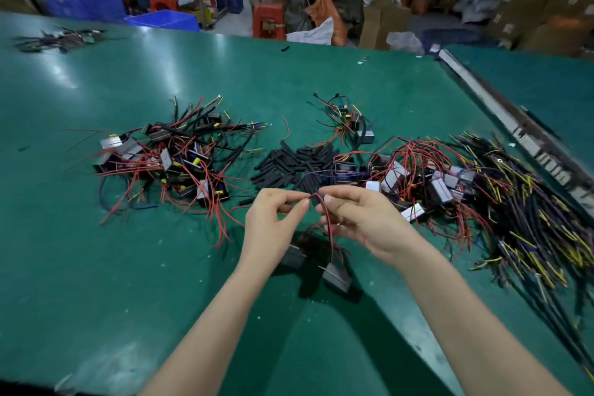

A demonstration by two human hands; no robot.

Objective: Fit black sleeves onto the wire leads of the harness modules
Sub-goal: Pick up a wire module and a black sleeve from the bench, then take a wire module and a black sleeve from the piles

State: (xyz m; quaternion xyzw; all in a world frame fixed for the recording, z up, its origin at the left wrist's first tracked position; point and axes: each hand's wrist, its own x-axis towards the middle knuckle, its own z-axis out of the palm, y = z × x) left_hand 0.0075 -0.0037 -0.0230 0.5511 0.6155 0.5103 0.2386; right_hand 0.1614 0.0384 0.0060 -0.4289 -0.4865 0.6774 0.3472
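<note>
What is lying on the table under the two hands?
Under the left hand and right hand, two dark modules rest on the green table, with red leads rising to the fingers. The hands hide part of the wires.

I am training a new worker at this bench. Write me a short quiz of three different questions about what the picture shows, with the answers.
1. True or false: the pile of loose black sleeves lies on the green table between two heaps of wired modules.
2. Multiple choice: what do the left hand and the right hand pinch between them? A) a yellow lead B) a red lead C) a screwdriver
3. Fill in: the two dark modules hanging from those leads are ____ the hands, nearer the person.

Key
1. True.
2. B; the right fingers also seem to pinch a black sleeve, but blur hides the detail.
3. Below.
</note>
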